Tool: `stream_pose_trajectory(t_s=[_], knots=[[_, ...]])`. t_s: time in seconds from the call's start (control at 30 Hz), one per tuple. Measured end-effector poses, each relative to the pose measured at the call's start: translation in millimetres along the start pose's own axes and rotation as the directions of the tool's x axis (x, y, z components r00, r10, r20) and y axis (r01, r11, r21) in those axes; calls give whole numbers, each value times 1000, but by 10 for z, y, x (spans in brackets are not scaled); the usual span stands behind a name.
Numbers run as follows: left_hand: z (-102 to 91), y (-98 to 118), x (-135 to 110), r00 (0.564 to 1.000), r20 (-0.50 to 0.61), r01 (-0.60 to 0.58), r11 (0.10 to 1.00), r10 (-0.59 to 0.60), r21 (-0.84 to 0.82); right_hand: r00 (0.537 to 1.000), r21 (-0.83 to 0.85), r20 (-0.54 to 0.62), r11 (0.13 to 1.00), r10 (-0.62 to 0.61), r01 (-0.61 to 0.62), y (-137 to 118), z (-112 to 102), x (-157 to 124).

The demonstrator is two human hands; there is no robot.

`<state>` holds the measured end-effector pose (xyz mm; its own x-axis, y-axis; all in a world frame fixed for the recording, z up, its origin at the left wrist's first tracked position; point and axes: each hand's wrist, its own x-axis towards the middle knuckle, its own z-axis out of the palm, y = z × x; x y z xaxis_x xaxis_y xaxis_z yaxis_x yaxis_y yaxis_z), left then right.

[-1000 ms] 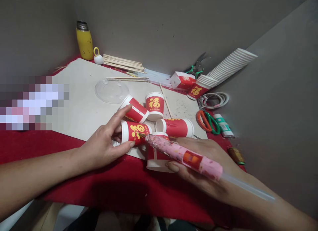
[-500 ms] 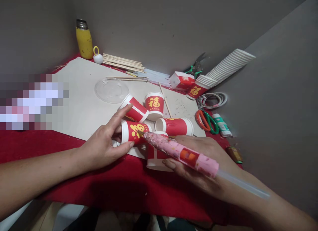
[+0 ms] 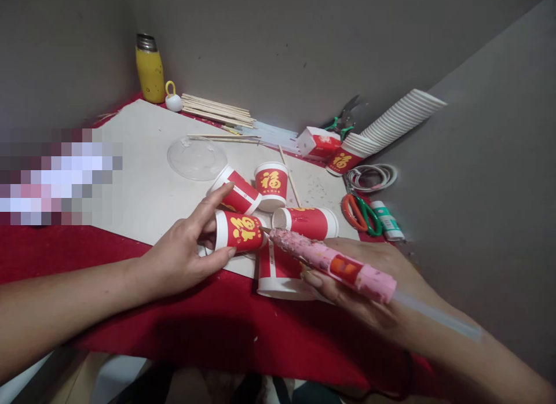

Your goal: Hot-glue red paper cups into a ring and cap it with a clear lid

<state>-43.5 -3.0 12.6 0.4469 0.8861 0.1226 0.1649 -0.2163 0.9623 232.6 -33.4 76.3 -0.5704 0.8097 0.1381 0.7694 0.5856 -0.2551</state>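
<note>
My left hand (image 3: 197,236) is closed around a red and white paper cup (image 3: 240,232) that lies on its side, its rim toward my palm. A pink hot glue gun (image 3: 334,264) is gripped in my right hand (image 3: 369,265), with a clear glue stick (image 3: 438,314) sticking out of its back. The gun's metal nozzle points at the base of the held cup; whether it touches is unclear. Around it are an upside-down cup (image 3: 284,265) in front, a sideways cup (image 3: 310,223) to the right, and a tilted cup (image 3: 237,190) and another cup (image 3: 271,184) behind.
At the back stand a yellow bottle (image 3: 150,74), wooden sticks (image 3: 217,110) and a clear plastic lid (image 3: 197,159). Along the right wall are a cup stack (image 3: 403,117), a coiled cable (image 3: 371,177), scissors (image 3: 362,213) and a green-white tube (image 3: 388,220). A grey board (image 3: 139,161) covers red cloth.
My right hand has moved the glue gun slightly right, drawing its nozzle from the held cup's printed side to its base edge. My left hand keeps its hold on the cup.
</note>
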Motion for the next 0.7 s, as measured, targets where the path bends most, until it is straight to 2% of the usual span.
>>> stream_pose_trajectory(t_s=[0.23,0.5,0.7], knots=[[18,23,0,1000,-10,7,1000,-7,-17,996,46,15,995,-92,91,-213,-20,121],[10,-1,-19,1000,-24,9,1000,-9,0,998,151,57,988,2,-10,-128,-48,67],[-6,-32,-7,1000,7,0,1000,0,10,996,97,28,992,82,-84,-120,-58,68]])
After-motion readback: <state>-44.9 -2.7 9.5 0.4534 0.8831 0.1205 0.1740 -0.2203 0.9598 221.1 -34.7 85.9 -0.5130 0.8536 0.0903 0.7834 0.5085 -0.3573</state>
